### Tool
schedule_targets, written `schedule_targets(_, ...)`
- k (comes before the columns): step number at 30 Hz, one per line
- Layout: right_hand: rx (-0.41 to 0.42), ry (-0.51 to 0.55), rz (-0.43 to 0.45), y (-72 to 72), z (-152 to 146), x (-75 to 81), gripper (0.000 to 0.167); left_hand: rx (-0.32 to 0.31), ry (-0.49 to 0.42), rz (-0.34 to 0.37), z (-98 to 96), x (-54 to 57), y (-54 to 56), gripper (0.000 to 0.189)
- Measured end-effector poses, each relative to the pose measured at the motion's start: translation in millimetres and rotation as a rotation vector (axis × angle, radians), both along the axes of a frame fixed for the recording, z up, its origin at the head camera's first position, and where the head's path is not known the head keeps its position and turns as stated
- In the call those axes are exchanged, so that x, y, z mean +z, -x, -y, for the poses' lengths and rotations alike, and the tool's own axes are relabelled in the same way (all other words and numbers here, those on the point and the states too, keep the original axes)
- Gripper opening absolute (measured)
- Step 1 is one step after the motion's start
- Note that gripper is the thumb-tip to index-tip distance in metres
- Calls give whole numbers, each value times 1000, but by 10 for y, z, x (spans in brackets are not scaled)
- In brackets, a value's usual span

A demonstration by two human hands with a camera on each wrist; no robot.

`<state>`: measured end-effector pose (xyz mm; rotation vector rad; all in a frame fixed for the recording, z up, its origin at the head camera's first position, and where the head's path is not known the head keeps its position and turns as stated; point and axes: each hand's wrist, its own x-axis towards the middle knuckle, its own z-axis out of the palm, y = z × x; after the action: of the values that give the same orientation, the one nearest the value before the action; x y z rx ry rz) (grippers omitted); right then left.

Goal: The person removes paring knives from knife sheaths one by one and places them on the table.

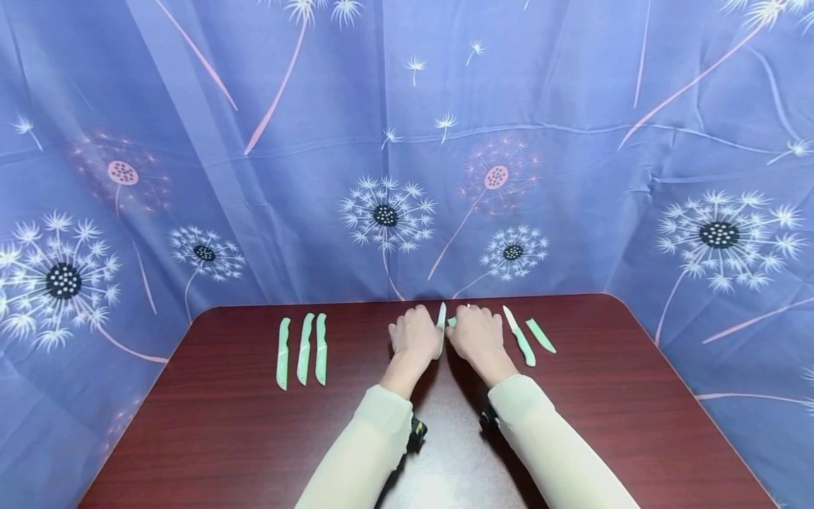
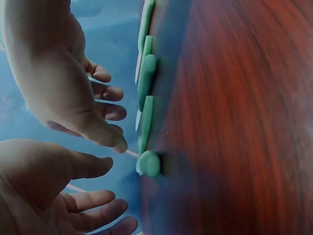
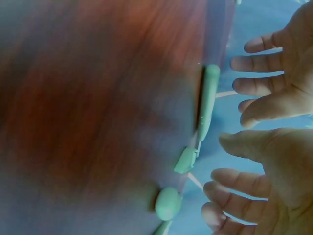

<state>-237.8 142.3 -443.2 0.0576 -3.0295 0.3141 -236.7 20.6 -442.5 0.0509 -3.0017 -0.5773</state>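
My left hand (image 1: 415, 334) and right hand (image 1: 475, 331) hover side by side over the far middle of the table. Both look loosely spread in the wrist views and grip nothing. Just right of the left hand lies a paring knife (image 1: 441, 315) with a white blade and pale green handle. A green blade cover (image 1: 451, 322), mostly hidden, sits beside the right hand. Below that hand, a second knife's rounded green handle (image 3: 167, 203) shows in the right wrist view. Farther right are an uncovered knife (image 1: 523, 346) and a loose green cover (image 1: 540, 336).
Three green knives in their covers, a left one (image 1: 282, 353), a middle one (image 1: 305, 350) and a right one (image 1: 321, 350), lie at the table's left. A blue dandelion-print curtain (image 1: 305, 233) hangs behind the dark red wooden table (image 1: 222, 424).
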Motion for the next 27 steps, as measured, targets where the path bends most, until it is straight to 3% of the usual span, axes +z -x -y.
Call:
schedule_targets(8,64,2,-105,-169,72,55,38,-29,61,-94,202,85,-135,42)
schedule_targets(17,114,2,-206,-359,79,163,37,-70,99,-163,357,202,-311,40)
schedule_targets(27,210,-26,-233,-516,297,180,41,-11,115,-184,716,229,-440,41)
